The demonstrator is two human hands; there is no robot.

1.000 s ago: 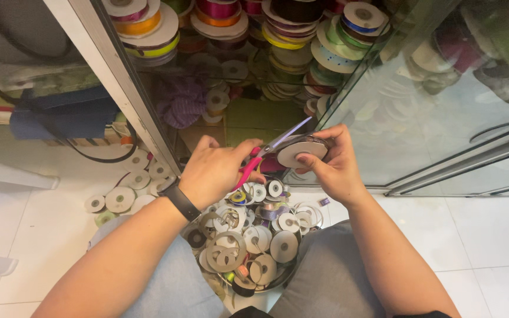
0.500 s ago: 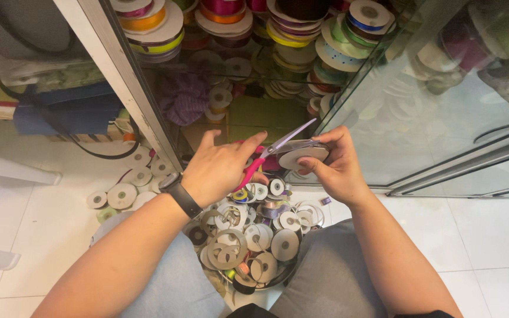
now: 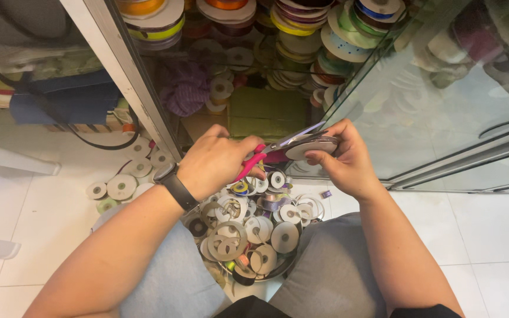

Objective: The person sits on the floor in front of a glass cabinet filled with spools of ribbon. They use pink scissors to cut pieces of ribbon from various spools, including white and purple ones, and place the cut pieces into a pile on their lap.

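Note:
My left hand [image 3: 216, 164] grips pink-handled scissors [image 3: 272, 150], their blades pointing right and up toward a flat round ribbon spool [image 3: 313, 145]. My right hand [image 3: 346, 159] holds that spool by its edge, fingers curled around it. Both hands hover above a bowl [image 3: 269, 272] heaped with several small ribbon spools, set between my knees. A black band circles my left wrist [image 3: 175, 185].
An open glass cabinet [image 3: 266, 53] ahead holds stacks of coloured ribbon rolls; its glass door [image 3: 443, 100] swings out on the right. Loose spools [image 3: 122, 185] lie on the white tiled floor at left, near a dark bag [image 3: 60, 100] and a metal frame post [image 3: 125, 76].
The scissors and the spool stay together in front of me; my hands have shifted only slightly, and the blades sit closer against the spool's edge.

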